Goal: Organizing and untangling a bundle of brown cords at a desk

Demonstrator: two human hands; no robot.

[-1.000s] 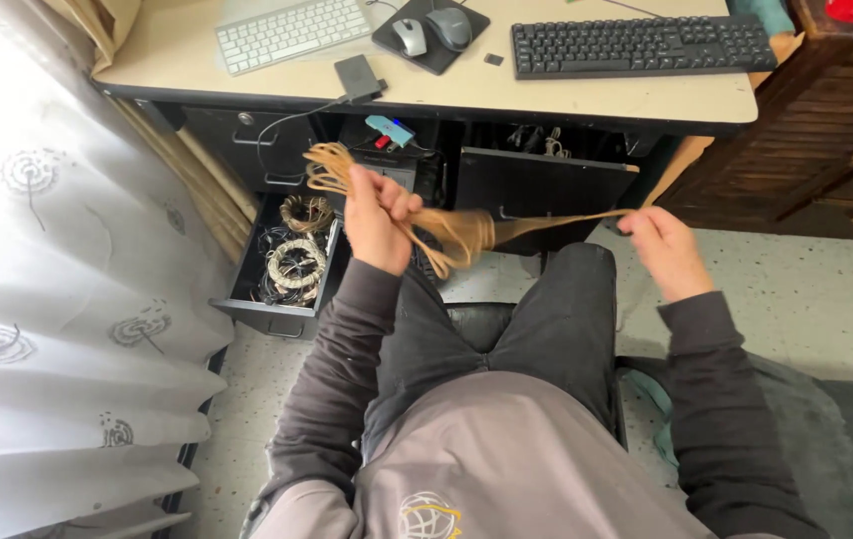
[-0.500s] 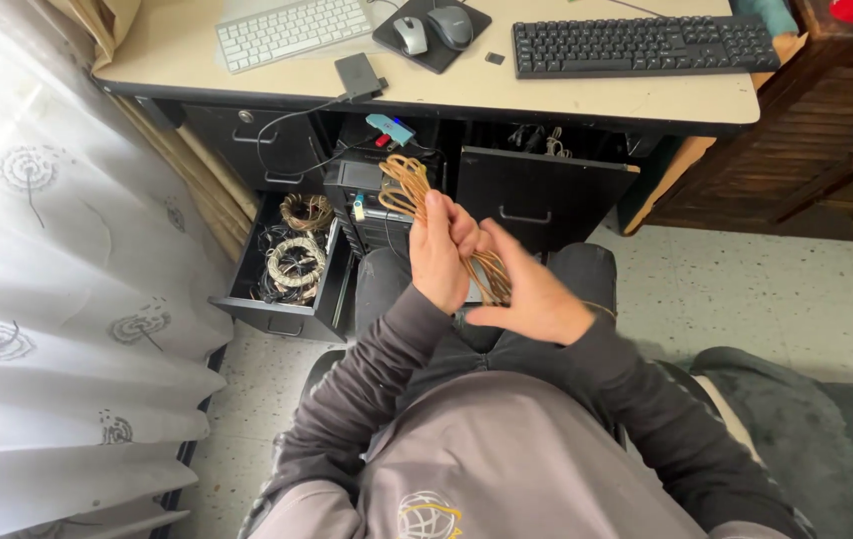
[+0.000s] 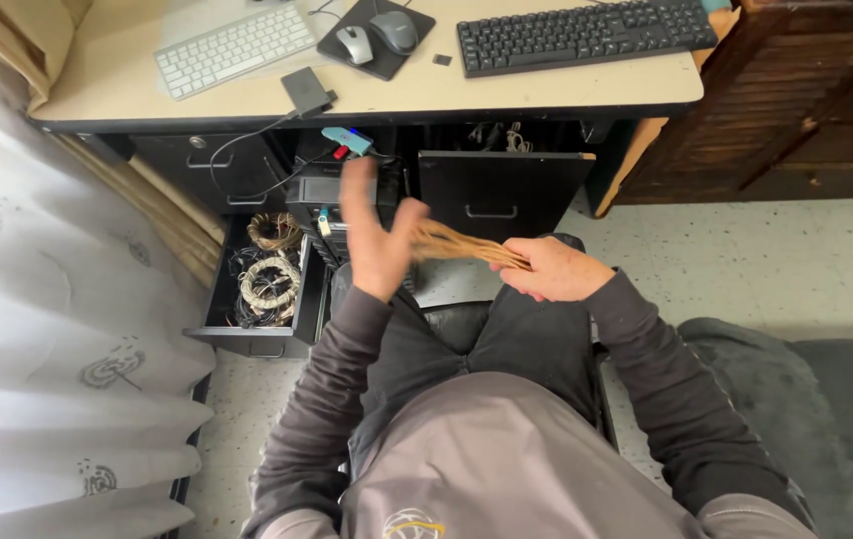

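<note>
A seated person's right hand (image 3: 554, 269) grips a bundle of tan cord (image 3: 466, 246); the left hand (image 3: 375, 232), fingers spread open, touches its other end, near an open drawer (image 3: 265, 329).

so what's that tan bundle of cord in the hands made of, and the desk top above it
The tan bundled cord, gripped by the right hand with the left hand open beside it, looks like thin matte fibre string or plastic-coated cable; motion blur leaves it open. The cream flat desk top looks like smooth laminate with a dark edge band.
</note>
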